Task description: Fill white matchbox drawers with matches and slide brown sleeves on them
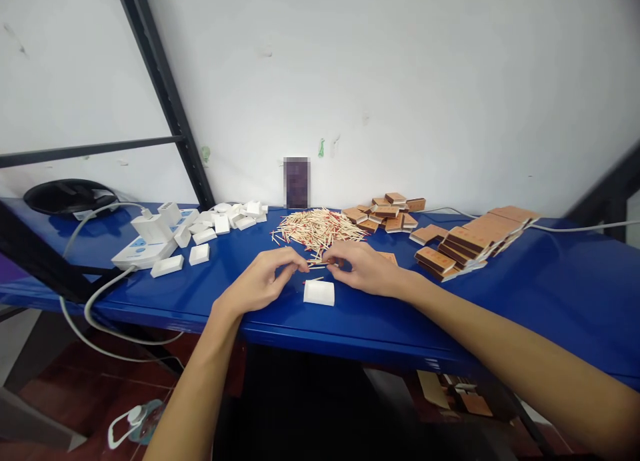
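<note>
A loose heap of matches (320, 228) with red tips lies on the blue table (280, 321). At the near edge of the heap, my left hand (265, 278) has its thumb and fingers curled towards a few matches. My right hand (363, 268) faces it from the right, fingers bent in over the same matches; what its fingertips hold is too small to tell. Just below the hands sits a small white tray (319, 292), with one or two loose matches by its far edge. A brown matchbox sleeve (389, 256) is partly hidden behind my right hand.
White trays (230, 219) are piled at the back left, beside a power strip (150, 248) with plugs and cables. Brown matchboxes (390, 213) lie at the back right, with stacked ones (470, 241) further right. A dark upright object (297, 183) stands against the wall.
</note>
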Tool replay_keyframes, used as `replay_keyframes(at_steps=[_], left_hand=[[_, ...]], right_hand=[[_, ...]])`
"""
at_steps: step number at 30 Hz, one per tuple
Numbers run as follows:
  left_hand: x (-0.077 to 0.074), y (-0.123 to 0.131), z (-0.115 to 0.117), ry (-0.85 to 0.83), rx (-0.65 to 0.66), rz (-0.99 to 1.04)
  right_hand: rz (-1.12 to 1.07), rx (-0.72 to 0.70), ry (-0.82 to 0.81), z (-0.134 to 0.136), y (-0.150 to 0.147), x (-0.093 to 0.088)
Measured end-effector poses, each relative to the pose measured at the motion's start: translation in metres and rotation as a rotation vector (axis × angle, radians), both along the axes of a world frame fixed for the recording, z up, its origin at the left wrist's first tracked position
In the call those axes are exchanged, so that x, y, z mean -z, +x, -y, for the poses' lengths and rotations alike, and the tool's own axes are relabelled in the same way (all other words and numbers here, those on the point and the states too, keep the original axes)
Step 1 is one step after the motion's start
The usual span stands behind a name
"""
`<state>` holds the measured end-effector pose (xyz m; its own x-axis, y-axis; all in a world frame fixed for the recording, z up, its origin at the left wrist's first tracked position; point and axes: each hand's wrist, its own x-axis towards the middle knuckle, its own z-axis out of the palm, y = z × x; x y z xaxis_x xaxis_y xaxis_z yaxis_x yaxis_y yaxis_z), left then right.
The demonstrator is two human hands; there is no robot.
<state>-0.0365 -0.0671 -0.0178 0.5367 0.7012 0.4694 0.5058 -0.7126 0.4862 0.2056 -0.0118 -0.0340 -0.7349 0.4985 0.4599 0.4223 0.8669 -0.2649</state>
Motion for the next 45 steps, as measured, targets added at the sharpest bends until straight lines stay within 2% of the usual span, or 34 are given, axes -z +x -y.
replay_keyframes(at_steps=[4, 8, 14, 19, 24, 33, 39, 45], left_hand=[[-0.001, -0.003, -0.001, 0.091, 0.014, 0.035], [0.001, -0.005, 0.001, 0.082, -0.004, -0.037], [0.006, 0.0, 0.003, 0.151, -0.158, -0.1], [0.007, 0.004, 0.0, 0.063, -0.187, -0.166], [0.007, 0.009, 0.001, 0.042, -0.352, -0.139], [0.016, 0.012, 0.005, -0.074, -0.463, -0.017], [0.008, 0.012, 0.008, -0.065, -0.379, -0.061], [0.007, 0.019, 0.007, -0.095, -0.264, -0.162]], right_hand=[[0.052, -0.04, -0.032, 0.001, -0.005, 0.003], [0.119, -0.013, -0.089, -0.001, -0.004, 0.002], [0.188, 0.049, -0.057, -0.004, -0.002, 0.002], [0.157, 0.011, -0.118, -0.001, -0.003, 0.0], [0.101, -0.029, -0.174, -0.001, -0.005, 0.0], [0.096, 0.041, -0.17, 0.0, -0.002, -0.004], [-0.004, 0.22, -0.078, -0.008, 0.005, 0.0], [0.028, 0.205, -0.042, -0.016, 0.002, 0.011]])
